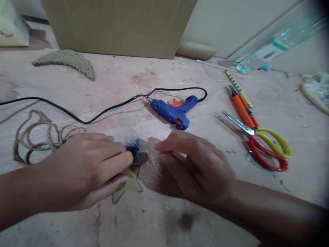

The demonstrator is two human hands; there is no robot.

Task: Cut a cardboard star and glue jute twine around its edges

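My left hand (89, 168) is closed around a small cardboard star (133, 183); its lower points show below my fingers and the rest is covered. To the right, my right hand (200, 168) is pinched, thumb and forefinger together, and anything between the tips is too small to make out. A gap separates the two hands, with fine pale streaks on the table there. Beyond my right hand lies a blue hot glue gun (169, 112) on its side, nozzle to the left. A loose coil of twine (23, 137) lies partly behind my left hand.
The glue gun's black cord (102, 113) runs left. Scissors (267, 163), an orange cutter (243, 111) and a dotted yellow stick (239, 88) lie at right. Behind are a twine-covered crescent (64, 60), a large cardboard sheet (115, 27) and a plastic bottle (269, 49).
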